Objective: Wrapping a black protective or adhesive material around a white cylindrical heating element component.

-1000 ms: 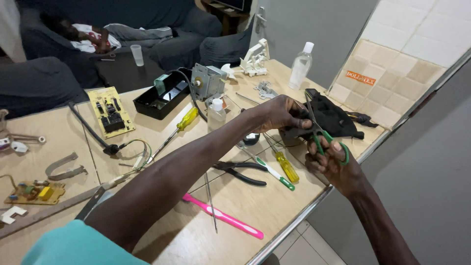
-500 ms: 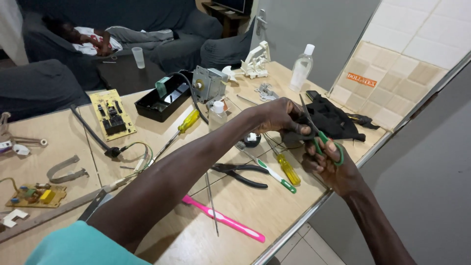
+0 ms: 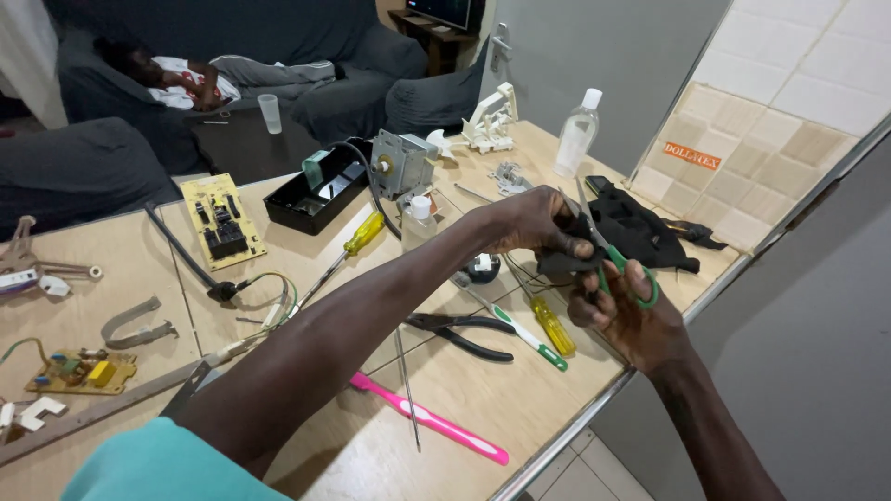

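My right hand (image 3: 629,314) grips green-handled scissors (image 3: 614,256), fingers through the loops, blades pointing up and away. My left hand (image 3: 536,223) reaches across the table and pinches a piece of black fabric (image 3: 640,234) right at the blades. The fabric lies bunched near the table's right edge, beside the tiled wall. Thin dark wires (image 3: 527,278) trail under my left hand.
On the wooden table (image 3: 464,390): black pliers (image 3: 459,332), yellow-handled screwdrivers (image 3: 553,325) (image 3: 360,236), a pink toothbrush (image 3: 429,419), a yellow circuit board (image 3: 221,219), a black tray (image 3: 316,191), a metal motor part (image 3: 401,167), a clear bottle (image 3: 575,134). A person lies on the sofa (image 3: 195,78) behind.
The scissors have swung upright and closer to the fabric. My left hand has shifted slightly right along the cloth.
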